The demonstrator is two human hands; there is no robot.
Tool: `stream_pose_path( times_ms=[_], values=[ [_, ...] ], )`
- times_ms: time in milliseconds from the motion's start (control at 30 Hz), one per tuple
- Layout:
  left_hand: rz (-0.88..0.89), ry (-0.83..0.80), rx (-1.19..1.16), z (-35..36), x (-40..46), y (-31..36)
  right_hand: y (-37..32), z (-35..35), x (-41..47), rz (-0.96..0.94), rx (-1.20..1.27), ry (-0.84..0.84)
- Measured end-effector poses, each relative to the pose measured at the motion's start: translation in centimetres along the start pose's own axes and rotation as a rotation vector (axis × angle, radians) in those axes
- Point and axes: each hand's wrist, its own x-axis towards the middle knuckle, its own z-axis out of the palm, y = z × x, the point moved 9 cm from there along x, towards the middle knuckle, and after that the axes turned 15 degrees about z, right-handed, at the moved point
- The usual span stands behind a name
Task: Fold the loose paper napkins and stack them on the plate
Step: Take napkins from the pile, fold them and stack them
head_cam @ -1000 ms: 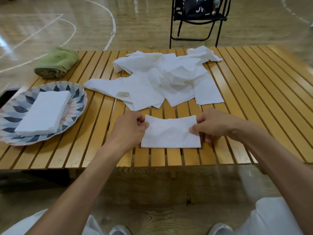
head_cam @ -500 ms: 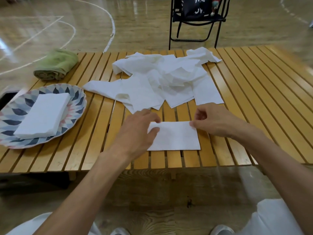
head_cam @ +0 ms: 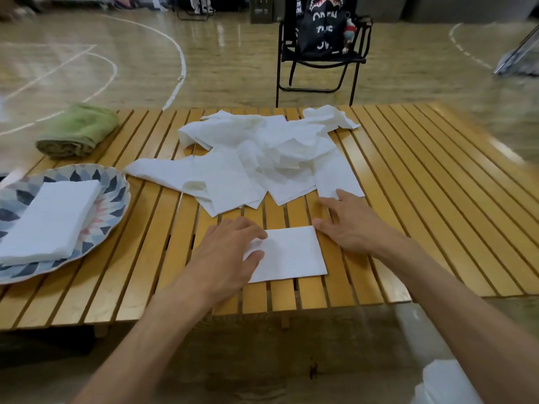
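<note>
Pressing flat on the left part of a folded napkin [head_cam: 288, 253], the left hand [head_cam: 230, 252] lies with its fingers straight and relaxed, gripping nothing; the thumb rests on the paper's near left side. The napkin is a neat rectangle lying on the slatted wooden table [head_cam: 423, 217] near its front edge, its right half bare. Just right of that rectangle, the right hand [head_cam: 347, 225] is spread flat, palm down, on the slats, its thumb tip at the napkin's far right corner and its fingertips touching the near edge of a loose sheet. It too holds nothing.

Beyond both hands, the pile of loose napkins [head_cam: 262, 158] sprawls crumpled and overlapping across the middle of the table. Well to the left of the left hand, the patterned plate [head_cam: 115, 189] sits at the table's left side, bearing a stack of folded napkins [head_cam: 49, 221]. Farther out on that side lies a rolled green towel [head_cam: 77, 131]. Past the table's far edge stands a black folding chair [head_cam: 320, 58] with a dark bag on its seat.
</note>
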Motion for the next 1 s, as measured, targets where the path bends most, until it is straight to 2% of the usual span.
stream_pose_path(
  times_ms=[67,300,400,567,767,833,900,1000],
  values=[
    [-0.006,0.002,-0.004,0.1,0.0,-0.2,0.2,0.7,0.4,-0.002,-0.083,0.007],
    [-0.023,0.012,-0.016,0.2,-0.2,-0.6,-0.1,-0.5,0.5,0.018,-0.038,0.166],
    [-0.030,0.026,-0.016,0.0,-0.2,-0.8,0.0,-2.7,-0.6,0.023,0.160,0.294],
    [-0.037,0.035,-0.027,-0.2,-0.2,-0.6,2.0,-8.4,-3.5,0.012,0.598,0.683],
    [-0.051,0.045,-0.058,-0.4,-0.2,-0.5,3.7,-10.4,-4.3,-0.006,0.761,0.805],
    [-0.061,0.057,-0.071,-0.6,-0.1,-0.6,2.6,-10.9,-5.1,-0.116,0.814,0.781],
    [-0.078,0.071,-0.099,-0.7,-0.1,-0.7,1.0,-10.7,-5.7,-0.221,0.867,0.665],
    [-0.137,0.132,-0.243,-0.9,-0.2,-1.2,-0.8,-9.0,-5.2,-0.233,1.103,0.287]
  ],
)
